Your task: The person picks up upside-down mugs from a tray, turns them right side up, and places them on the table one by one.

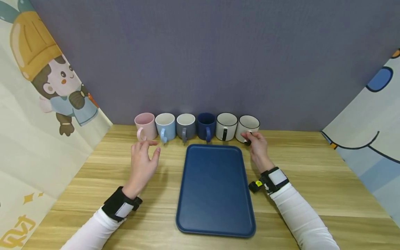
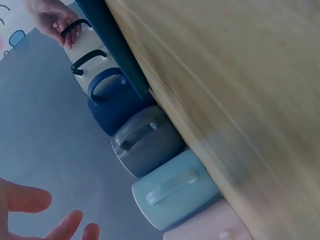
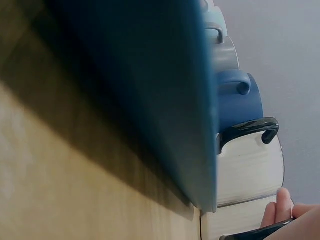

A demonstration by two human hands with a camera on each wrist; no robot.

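Observation:
At the right end of a row of mugs stands a white mug [image 1: 242,131] with a black rim. My right hand [image 1: 258,148] pinches its black handle, and the fingers hide part of that handle. Touching or nearly touching it is a second white mug [image 1: 230,130]; leftward follow a navy mug [image 1: 203,128], a grey mug [image 1: 189,130], a light blue mug [image 1: 170,130] and a pink mug [image 1: 151,129]. All stand upright, handles toward me. My left hand [image 1: 143,166] hovers before the pink mug, thumb and fingers spread apart and holding nothing; its fingertips [image 2: 70,225] show in the left wrist view.
A dark blue rectangular tray [image 1: 215,191] lies on the wooden table [image 1: 300,166], its far edge close to the mugs. Behind the row rises a grey-purple panel [image 1: 218,62]. Printed cartoon cloths [image 1: 31,139] flank the table on both sides.

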